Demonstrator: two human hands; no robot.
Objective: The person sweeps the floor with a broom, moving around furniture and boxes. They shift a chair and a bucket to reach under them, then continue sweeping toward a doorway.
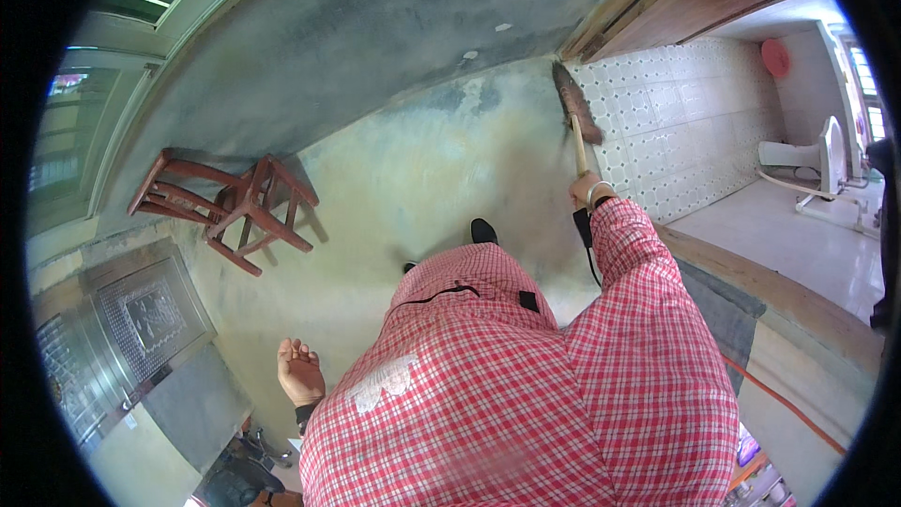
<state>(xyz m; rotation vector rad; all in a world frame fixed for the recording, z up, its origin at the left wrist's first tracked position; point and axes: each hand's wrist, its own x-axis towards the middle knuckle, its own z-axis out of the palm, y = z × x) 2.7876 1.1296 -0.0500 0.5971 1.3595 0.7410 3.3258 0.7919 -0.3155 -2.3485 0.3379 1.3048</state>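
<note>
My right hand (590,186) is closed around the pale handle (578,144) of a broom, with my arm stretched forward and to the right. The broom's brown bristle head (577,102) rests on the floor at the edge of a doorway, where the plain floor meets patterned tiles. A black strip with a thin cord hangs below this hand; what it belongs to is unclear. Low on the left, my left hand (301,373) holds nothing, its palm turned up and fingers loosely apart. A red checked garment (479,380) covers my body and right arm.
Against the grey wall (394,28) on the left is a red-brown wooden chair (246,208). A patterned metal door (151,313) is at far left. Through the right doorway are the tiled floor (669,113), a white washbasin (830,155) and a pink basin (776,58). An orange cord (788,405) runs at lower right.
</note>
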